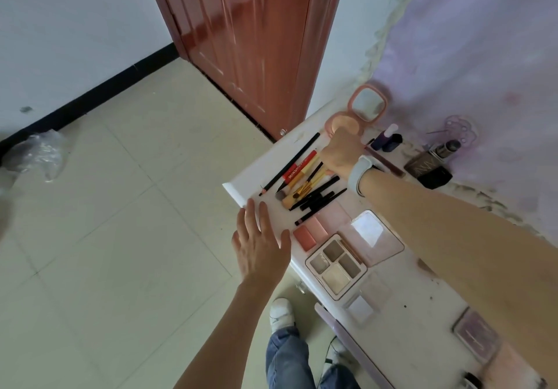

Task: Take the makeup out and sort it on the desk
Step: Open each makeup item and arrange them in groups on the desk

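Makeup lies spread on the white desk [241, 187]. A bundle of pencils and brushes [305, 184] sits near the desk's far left corner. My right hand [341, 154] reaches over it with fingers curled down around the top ends of the yellow brushes. My left hand [259, 243] hovers flat with spread fingers at the desk's left edge, holding nothing. An open eyeshadow palette [336, 264] with a mirror lid, a blush palette [311, 233] and an open pink powder compact [347, 124] lie nearby.
A dark foundation bottle [431, 166], small blue bottles [389, 141] and a purple holder [460, 127] stand at the back by the lilac curtain. Two more compacts [475, 338] lie near the front. A brown door [250, 41] and tiled floor are on the left.
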`<state>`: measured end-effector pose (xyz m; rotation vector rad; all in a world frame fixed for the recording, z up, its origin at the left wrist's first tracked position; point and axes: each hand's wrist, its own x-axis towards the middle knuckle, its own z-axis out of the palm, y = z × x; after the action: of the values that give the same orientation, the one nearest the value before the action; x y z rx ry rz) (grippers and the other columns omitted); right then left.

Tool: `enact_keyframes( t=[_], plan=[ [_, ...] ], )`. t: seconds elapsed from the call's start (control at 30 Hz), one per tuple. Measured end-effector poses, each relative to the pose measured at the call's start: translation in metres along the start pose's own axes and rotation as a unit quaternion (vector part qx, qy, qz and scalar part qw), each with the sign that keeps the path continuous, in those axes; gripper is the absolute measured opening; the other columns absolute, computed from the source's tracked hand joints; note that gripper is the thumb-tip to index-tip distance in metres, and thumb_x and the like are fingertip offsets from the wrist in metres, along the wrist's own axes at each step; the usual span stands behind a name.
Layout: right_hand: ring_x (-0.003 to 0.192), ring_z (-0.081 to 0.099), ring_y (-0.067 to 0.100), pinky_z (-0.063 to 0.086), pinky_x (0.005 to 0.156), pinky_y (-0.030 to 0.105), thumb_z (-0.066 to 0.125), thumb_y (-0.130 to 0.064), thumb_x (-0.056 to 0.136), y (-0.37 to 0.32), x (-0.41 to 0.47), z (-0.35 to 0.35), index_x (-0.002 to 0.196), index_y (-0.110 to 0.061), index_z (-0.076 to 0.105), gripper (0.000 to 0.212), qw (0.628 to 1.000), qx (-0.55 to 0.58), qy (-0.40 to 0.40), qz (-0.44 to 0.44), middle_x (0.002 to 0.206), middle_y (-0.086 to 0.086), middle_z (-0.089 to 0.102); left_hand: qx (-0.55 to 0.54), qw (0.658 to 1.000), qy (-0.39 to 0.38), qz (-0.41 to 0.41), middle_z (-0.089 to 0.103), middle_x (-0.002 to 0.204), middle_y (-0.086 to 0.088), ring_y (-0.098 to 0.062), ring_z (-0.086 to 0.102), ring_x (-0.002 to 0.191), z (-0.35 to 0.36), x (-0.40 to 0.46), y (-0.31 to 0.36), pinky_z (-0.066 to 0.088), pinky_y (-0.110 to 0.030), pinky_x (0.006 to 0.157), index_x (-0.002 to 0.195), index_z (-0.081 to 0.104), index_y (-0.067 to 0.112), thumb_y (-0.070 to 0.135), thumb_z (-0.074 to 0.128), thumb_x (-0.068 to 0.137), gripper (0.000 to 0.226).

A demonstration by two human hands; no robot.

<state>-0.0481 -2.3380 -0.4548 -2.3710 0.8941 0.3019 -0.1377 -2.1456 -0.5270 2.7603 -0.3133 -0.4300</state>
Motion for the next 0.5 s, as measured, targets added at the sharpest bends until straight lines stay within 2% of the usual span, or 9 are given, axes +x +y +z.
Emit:
enact_keyframes(
  t=[0.07, 0.17, 0.23, 0.33, 0.43, 0.5],
  plan=[
    [0.085, 0.06, 0.031, 0.045, 0.062, 0.031, 0.042, -0.002, 0.086, -0.003, -0.004, -0.004, 0.11, 0.004, 0.048, 0.026, 0.998, -0.041, -0.004, -0.043, 0.092, 0.015, 0.058, 0.001, 1.0, 0.002, 0.001, 0.007, 0.155, -0.006, -0.025, 0.006, 0.14, 0.0, 0.001, 0.0, 0.023, -0.042, 0.109, 0.145, 0.015, 0.014, 0.049, 0.039, 0.09, 0.07],
    [0.068, 0.052, 0.022, 0.038, 0.053, 0.027, 0.04, -0.006, 0.088, -0.009, -0.013, -0.013, 0.097, -0.001, 0.051, 0.015, 0.997, -0.025, -0.001, -0.078, 0.073, 0.005, 0.05, 0.01, 1.0, -0.008, -0.002, 0.007, 0.155, -0.005, -0.024, 0.005, 0.141, -0.003, 0.001, 0.001, 0.022, -0.042, 0.109, 0.145, 0.015, 0.015, 0.05, 0.039, 0.09, 0.069],
    [0.073, 0.053, 0.021, 0.042, 0.061, 0.03, 0.039, -0.01, 0.09, -0.011, -0.023, -0.02, 0.095, -0.002, 0.054, 0.017, 0.993, 0.016, 0.007, -0.115, 0.078, 0.004, 0.051, 0.007, 1.0, -0.016, -0.002, 0.008, 0.154, -0.005, -0.025, 0.005, 0.141, -0.009, 0.001, 0.001, 0.02, -0.042, 0.11, 0.144, 0.018, 0.017, 0.047, 0.042, 0.09, 0.066],
    [0.085, 0.058, 0.015, 0.049, 0.077, 0.028, 0.041, -0.013, 0.093, 0.001, -0.053, -0.035, 0.106, -0.008, 0.058, 0.022, 0.979, 0.126, 0.01, -0.158, 0.093, -0.002, 0.057, -0.034, 0.999, -0.002, -0.007, 0.018, 0.153, -0.006, -0.025, 0.009, 0.14, -0.021, -0.003, 0.008, 0.016, -0.043, 0.111, 0.141, 0.029, 0.016, 0.035, 0.046, 0.092, 0.055],
    [0.075, 0.058, -0.001, 0.047, 0.073, 0.013, 0.043, -0.014, 0.095, 0.036, -0.098, -0.048, 0.101, -0.016, 0.06, 0.018, 0.965, 0.171, 0.009, -0.201, 0.082, -0.013, 0.06, -0.103, 0.993, 0.057, 0.004, 0.035, 0.144, -0.009, -0.027, 0.025, 0.135, -0.033, -0.02, 0.024, 0.021, -0.046, 0.109, 0.131, 0.046, 0.013, 0.024, 0.052, 0.09, 0.043],
    [0.069, 0.058, -0.004, 0.047, 0.067, 0.009, 0.043, -0.012, 0.095, 0.071, -0.127, -0.051, 0.098, -0.017, 0.059, 0.017, 0.964, 0.19, 0.006, -0.186, 0.079, -0.012, 0.061, -0.138, 0.986, 0.09, 0.024, 0.044, 0.137, -0.01, -0.029, 0.035, 0.129, -0.035, -0.039, 0.04, 0.027, -0.047, 0.105, 0.124, 0.054, 0.01, 0.017, 0.055, 0.089, 0.036]
  ],
)
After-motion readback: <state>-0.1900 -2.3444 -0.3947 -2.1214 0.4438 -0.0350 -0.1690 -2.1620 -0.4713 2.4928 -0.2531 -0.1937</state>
